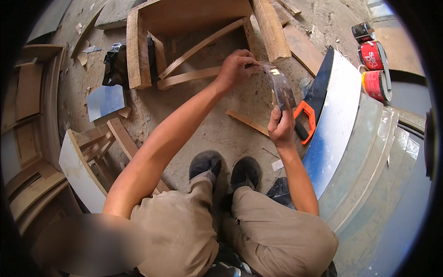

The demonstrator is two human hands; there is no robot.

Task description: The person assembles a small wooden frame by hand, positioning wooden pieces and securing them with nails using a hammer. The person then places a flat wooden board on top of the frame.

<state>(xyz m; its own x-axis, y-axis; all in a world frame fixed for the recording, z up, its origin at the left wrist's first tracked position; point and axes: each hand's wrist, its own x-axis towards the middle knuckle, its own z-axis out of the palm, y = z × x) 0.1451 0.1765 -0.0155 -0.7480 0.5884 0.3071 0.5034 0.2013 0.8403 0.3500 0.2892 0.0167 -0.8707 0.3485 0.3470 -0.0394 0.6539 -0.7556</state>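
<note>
My right hand (282,127) is wrapped round a hammer (280,87), its dark, worn head raised over the ground. Just left of the hammer head, my left hand (237,68) has its fingers pinched together. Whatever lies between those fingers is too small to make out. Beyond both hands stands a wooden frame (138,51) with thick legs, a panel and thin rails. One thin rail (191,76) runs toward my left wrist, which hides its end.
To the right lie a handsaw with an orange handle (306,121), a blue-white panel (339,106) and red cans (373,85). A second wooden frame (83,166) stands at left, before a wooden cabinet (32,92). A wood strip (247,122) lies on the ground between my arms.
</note>
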